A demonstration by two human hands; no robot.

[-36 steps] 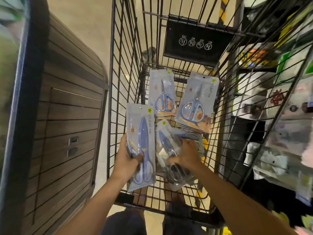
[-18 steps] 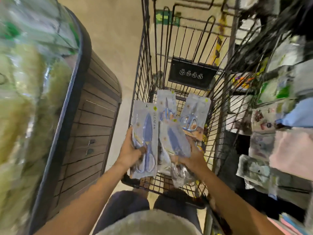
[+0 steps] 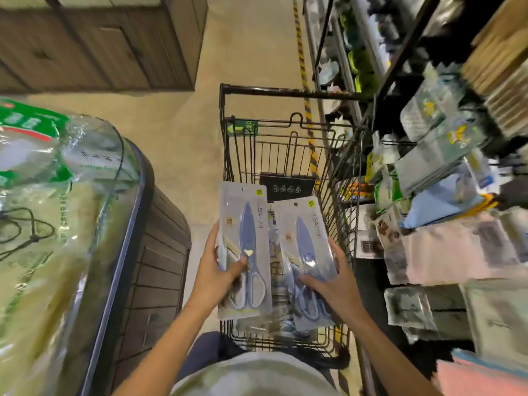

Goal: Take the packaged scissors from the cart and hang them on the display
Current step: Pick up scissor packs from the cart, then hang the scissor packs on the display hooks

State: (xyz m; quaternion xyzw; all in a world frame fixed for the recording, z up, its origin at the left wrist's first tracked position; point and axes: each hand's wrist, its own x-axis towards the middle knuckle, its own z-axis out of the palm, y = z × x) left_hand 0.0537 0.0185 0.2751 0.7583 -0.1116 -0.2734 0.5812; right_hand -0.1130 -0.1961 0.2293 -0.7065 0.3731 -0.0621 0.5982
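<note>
Now both hands grip a pack each above the wire cart (image 3: 228, 155): the left hand (image 3: 217, 274) pinches the left scissors pack (image 3: 245, 247), the right hand (image 3: 333, 284) curls round the right scissors pack (image 3: 307, 252). Display shelves (image 3: 445, 178) stand at three o'clock.

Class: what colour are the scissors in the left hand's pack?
Blue scissors, clearest in the head view.
</note>
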